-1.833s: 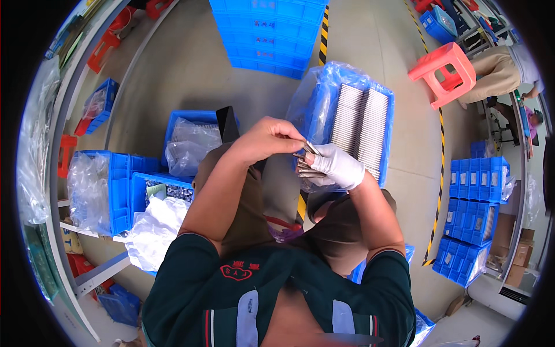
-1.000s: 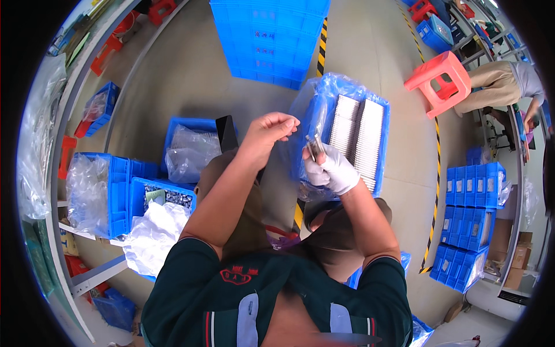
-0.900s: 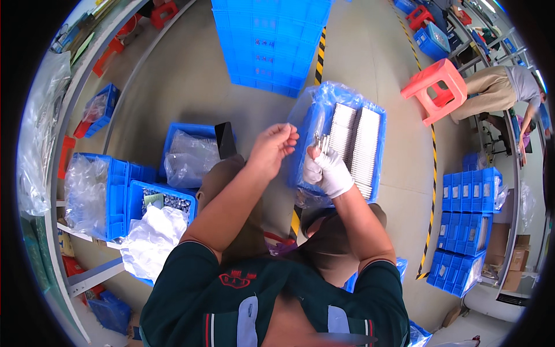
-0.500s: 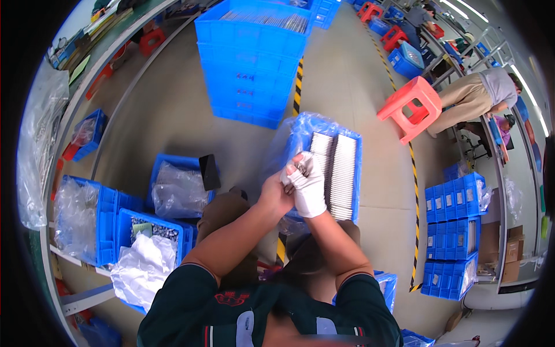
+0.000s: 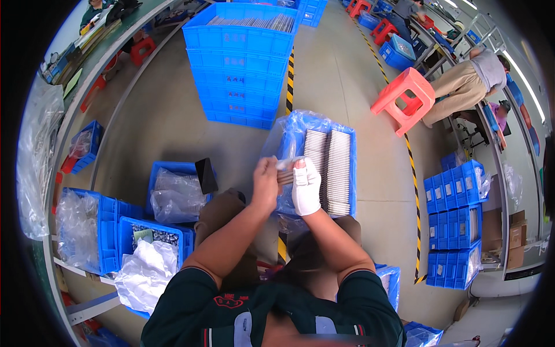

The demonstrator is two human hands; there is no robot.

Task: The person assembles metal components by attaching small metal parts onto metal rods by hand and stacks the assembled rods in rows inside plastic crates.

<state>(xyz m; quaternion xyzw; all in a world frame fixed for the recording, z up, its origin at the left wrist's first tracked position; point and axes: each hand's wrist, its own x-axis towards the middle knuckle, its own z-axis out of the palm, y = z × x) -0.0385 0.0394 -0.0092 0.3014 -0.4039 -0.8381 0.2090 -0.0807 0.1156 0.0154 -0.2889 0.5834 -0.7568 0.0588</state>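
Observation:
My bare left hand (image 5: 266,182) and my right hand (image 5: 306,188), in a white glove with bare thumb tip, are close together over the near left side of a blue crate (image 5: 354,168). A short stack of thin, brownish-grey flat pieces (image 5: 285,176) spans the gap between them. My left fingers are closed at its left end, while my right hand grips its other end. What exactly the pieces are is unclear. Inside the crate, two rows of thin, light-edged plates (image 5: 339,173) stand packed on edge. Clear plastic film (image 5: 306,120) lines it.
A tall stack of blue crates (image 5: 237,75) stands ahead. On my left are a blue bin of small metal parts (image 5: 188,237) under white paper (image 5: 145,274), and a bagged crate with a black object (image 5: 206,175). A red stool (image 5: 404,101) and stacked crates (image 5: 455,228) are right.
My hands have drawn slightly apart, my left moving left, exposing the stack of flat pieces between them. The whole view has shifted a little.

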